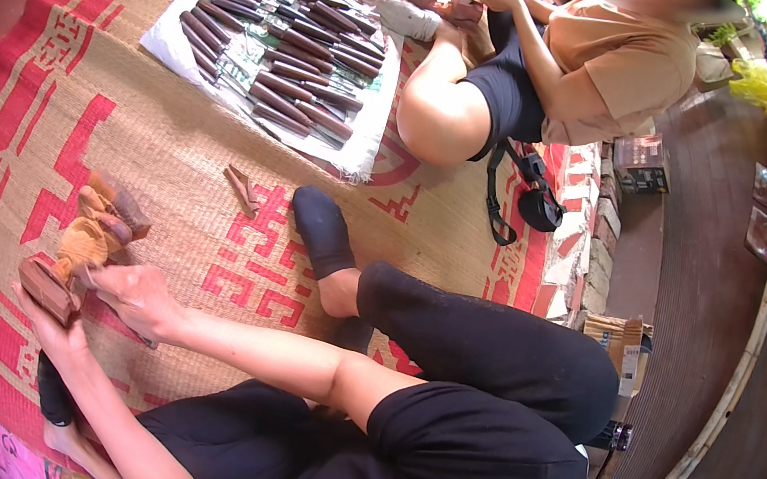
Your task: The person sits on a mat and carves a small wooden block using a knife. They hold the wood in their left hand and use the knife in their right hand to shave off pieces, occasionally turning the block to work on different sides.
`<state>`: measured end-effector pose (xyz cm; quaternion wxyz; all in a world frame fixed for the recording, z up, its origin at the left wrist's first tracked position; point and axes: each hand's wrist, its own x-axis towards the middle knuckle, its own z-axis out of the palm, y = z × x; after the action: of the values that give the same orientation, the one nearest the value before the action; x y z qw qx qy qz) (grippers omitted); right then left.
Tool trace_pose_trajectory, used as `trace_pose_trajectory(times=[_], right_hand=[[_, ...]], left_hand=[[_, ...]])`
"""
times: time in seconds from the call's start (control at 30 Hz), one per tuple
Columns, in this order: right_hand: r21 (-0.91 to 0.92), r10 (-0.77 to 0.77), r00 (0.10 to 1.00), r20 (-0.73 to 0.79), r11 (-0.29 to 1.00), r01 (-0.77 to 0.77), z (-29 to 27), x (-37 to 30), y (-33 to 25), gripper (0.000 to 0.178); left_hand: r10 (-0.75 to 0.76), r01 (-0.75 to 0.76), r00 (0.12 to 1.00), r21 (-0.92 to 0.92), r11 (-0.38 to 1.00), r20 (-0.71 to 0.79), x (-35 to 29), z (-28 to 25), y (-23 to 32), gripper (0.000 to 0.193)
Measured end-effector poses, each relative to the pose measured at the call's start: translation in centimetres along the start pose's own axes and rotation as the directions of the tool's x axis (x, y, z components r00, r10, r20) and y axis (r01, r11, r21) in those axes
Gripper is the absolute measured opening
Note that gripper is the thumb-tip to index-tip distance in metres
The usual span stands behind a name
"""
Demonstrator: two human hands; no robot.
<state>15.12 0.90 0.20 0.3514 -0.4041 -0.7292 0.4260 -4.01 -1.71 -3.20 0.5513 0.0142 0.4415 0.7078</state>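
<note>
Okay, on my remote feed the left hand [65, 335] grips the chunky reddish-brown wooden base [49, 288] of a carved, honey-coloured wooden figure [86, 241], lower left of frame. The right hand [136, 297] is curled up close against it; can't tell what it's pinching. I'd brace that base firmly and use small, light movements, left fingers clear, imo.

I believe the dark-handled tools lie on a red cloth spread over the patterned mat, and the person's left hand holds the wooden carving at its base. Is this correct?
Not quite: in the head view the cloth under the dark-handled tools is white, not red. It does lie over the patterned mat, and the left hand holds the wooden carving at its base.
</note>
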Motion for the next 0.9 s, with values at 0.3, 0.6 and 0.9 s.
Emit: trace_pose_trajectory(times=[0.3, 0.6, 0.9], right_hand=[[0.045, -0.045, 0.995, -0.09, 0.998, 0.05, 0.9, 3.0, 0.2, 0.021], [0.021, 0.054, 0.986, -0.16, 0.998, -0.051, -1.2, 0.0, 0.2, 0.026], [-0.188, -0.029, 0.993, 0.116, 0.981, 0.05, 0.3, -0.9, 0.8, 0.023]], left_hand=[[0.056, -0.052, 0.97, 0.023, 0.998, -0.238, -1.0, 3.1, -1.0, 0.055], [-0.061, 0.041, 0.977, -0.102, 0.994, -0.205, -0.7, 3.4, -1.4, 0.046], [-0.105, 0.082, 0.926, -0.078, 0.994, -0.363, -1.2, 4.4, -0.8, 0.046]])
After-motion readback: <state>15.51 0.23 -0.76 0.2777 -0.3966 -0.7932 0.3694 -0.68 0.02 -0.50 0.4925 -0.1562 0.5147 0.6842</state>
